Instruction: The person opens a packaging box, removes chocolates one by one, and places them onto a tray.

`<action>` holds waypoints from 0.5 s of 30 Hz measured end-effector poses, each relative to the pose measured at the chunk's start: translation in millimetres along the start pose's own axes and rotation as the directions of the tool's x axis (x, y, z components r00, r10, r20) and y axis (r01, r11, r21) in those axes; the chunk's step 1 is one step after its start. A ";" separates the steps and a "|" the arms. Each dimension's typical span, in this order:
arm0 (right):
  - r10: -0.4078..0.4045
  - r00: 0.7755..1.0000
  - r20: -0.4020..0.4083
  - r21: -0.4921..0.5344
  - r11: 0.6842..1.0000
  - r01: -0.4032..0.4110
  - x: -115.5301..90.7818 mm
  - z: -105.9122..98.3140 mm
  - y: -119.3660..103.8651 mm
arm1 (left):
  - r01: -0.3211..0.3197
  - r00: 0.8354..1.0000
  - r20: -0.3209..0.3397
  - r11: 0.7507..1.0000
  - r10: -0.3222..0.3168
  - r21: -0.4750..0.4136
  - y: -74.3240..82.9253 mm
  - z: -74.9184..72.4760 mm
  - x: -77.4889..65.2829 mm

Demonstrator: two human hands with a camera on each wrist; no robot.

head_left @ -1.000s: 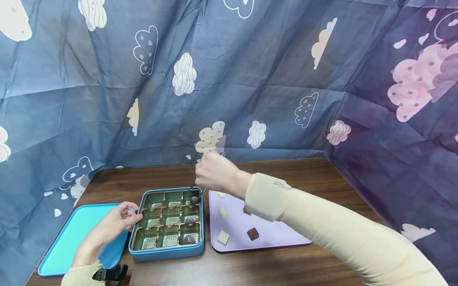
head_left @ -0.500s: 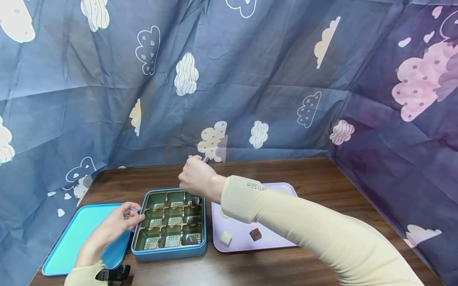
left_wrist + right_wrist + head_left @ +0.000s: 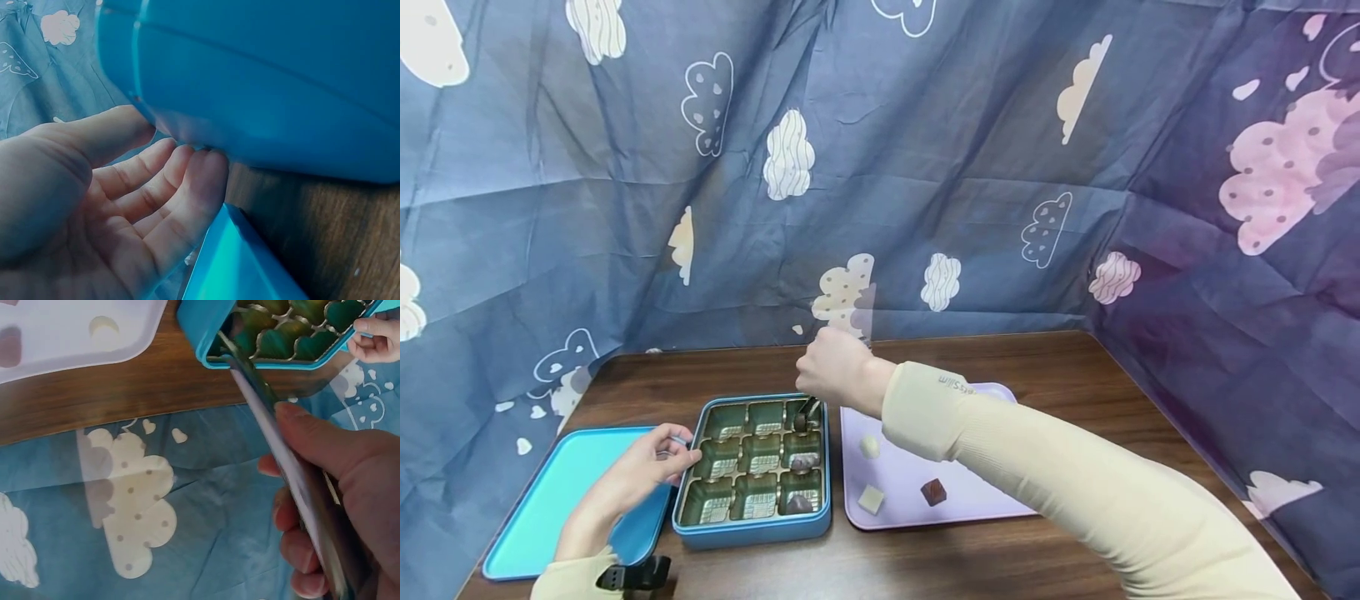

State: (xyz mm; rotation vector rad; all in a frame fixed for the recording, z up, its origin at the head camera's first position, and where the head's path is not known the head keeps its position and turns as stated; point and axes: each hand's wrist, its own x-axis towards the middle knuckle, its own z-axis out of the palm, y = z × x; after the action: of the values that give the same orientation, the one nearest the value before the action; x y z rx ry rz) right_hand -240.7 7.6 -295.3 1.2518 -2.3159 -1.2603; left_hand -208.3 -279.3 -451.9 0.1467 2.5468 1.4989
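My right hand (image 3: pixel 833 367) grips a pair of tongs (image 3: pixel 275 444), whose tips reach down into the back right compartment of a blue box (image 3: pixel 760 530). A dark chocolate (image 3: pixel 801 423) shows at the tips there. Two more dark chocolates sit in the right column, one in the middle compartment and one in the front. My left hand (image 3: pixel 651 467) touches the box's left side, thumb at the rim. In the left wrist view its relaxed fingertips (image 3: pixel 209 165) rest against the outer wall.
A lilac tray (image 3: pixel 910 512) stands right of the box, bearing a white square chocolate (image 3: pixel 871 499), a pale round one (image 3: pixel 869 447) and a brown one (image 3: pixel 934 492); my forearm hides part of it. A blue lid (image 3: pixel 557 508) lies at the left. A cloud-print curtain (image 3: pixel 895 208) hangs behind the table.
My right hand has moved left over the box, then slightly back to the right, lowering the tongs and dark chocolate into the back right compartment. My left hand has stayed in place.
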 end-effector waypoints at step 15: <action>0.017 0.997 0.077 0.137 0.990 -0.028 1.7 -4.3 8.2 | 0.006 1.000 0.000 1.000 -0.006 -0.009 -1.3 0.2 -0.8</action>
State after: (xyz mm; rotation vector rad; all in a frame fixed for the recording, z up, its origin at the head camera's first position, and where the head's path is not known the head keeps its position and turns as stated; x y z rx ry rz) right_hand -244.1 6.0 -286.7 1.2362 -2.5023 -1.1773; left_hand -207.4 -279.9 -453.0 0.1377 2.5373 1.5078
